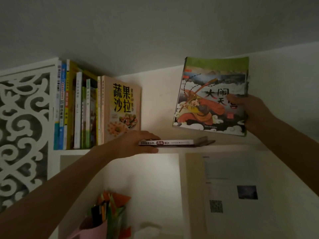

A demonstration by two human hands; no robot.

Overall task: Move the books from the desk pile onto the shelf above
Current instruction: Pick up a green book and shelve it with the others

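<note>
My right hand (250,111) grips the right edge of a picture book (210,95) with a green top band and a painted monkey figure, held upright in the air above the shelf (229,144). My left hand (136,144) holds the near end of a thin book (174,142) lying flat on the shelf, thumb under, fingers on top. A row of upright books (82,111) fills the shelf's left part, ending in a pink salad cookbook (122,107) facing outward. The desk pile is out of view.
A white carved fretwork panel (22,128) closes the shelf's left end. Papers with a QR code (229,185) are stuck to the wall below the shelf. A pink cup of pens and orange paper pieces (107,216) stands at the bottom.
</note>
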